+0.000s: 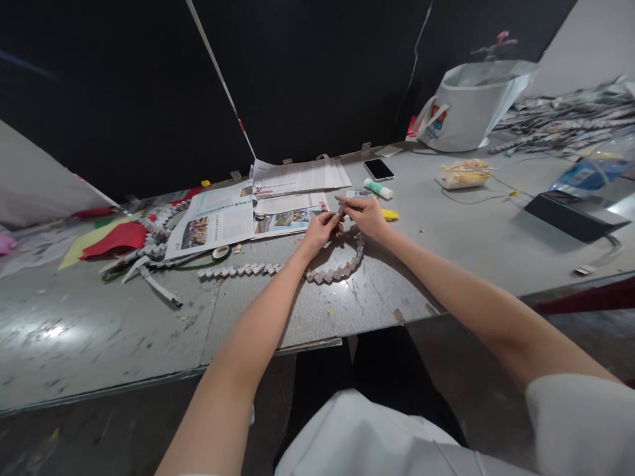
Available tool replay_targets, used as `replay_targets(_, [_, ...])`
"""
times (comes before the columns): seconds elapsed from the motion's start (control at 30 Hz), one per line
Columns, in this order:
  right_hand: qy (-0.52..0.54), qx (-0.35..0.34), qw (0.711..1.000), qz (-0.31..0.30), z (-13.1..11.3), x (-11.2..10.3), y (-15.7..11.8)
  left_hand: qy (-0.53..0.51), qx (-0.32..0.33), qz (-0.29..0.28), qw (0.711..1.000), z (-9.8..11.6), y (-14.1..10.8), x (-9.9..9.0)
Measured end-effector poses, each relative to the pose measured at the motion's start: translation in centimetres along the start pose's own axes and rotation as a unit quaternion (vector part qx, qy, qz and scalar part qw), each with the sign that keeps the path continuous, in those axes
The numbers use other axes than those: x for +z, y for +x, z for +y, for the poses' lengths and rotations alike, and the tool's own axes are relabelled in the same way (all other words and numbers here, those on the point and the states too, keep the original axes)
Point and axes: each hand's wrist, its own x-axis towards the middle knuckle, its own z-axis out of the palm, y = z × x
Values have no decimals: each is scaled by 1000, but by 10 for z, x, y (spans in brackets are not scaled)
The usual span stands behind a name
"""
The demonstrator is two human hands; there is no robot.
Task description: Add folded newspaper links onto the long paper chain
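My left hand (321, 233) and my right hand (366, 215) meet over the table, fingertips pinched together. Whatever they pinch is small and mostly hidden by the fingers. A zigzag chain of folded newspaper (330, 275) runs along the table beneath my left forearm, then curves up until it disappears under my right hand. Just behind my hands are printed newspaper sheets (218, 221), some in a stack (300, 177). A glue stick (378, 188) with a green-and-white label lies beyond my right hand, and a yellow object (389, 215) is partly covered by that hand.
A phone (379, 170), a tissue pack (465, 174), a black box-like device (575, 215) and a white bag (471, 109) stand rightward. Many paper strips (570, 116) pile behind. At left are green tape (221, 253), red paper (116, 239) and more folded chain (157, 235).
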Motion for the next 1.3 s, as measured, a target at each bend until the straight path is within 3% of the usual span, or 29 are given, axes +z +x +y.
replay_targets(0.5, [-139,-111,979,-102,-1,-14,-2,-50,-34,16,998,-6,3,-4])
replay_targets(0.83, [-185,-135,961,-153,-2,-18,-5,-58,-40,36,997,-10,6,-6])
replay_targets(1.0, [-132,-119,976,-125,-2,-14,-3,5,-10,49,999,-7,3,-4])
replay_targets(1.17, [-95,-32,994,-52,4,-9,4,57,27,60,996,-3,0,-2])
replay_targets(1.3, [-77,-19,995,-53,6,-10,6,61,24,56,996,-1,-1,-1])
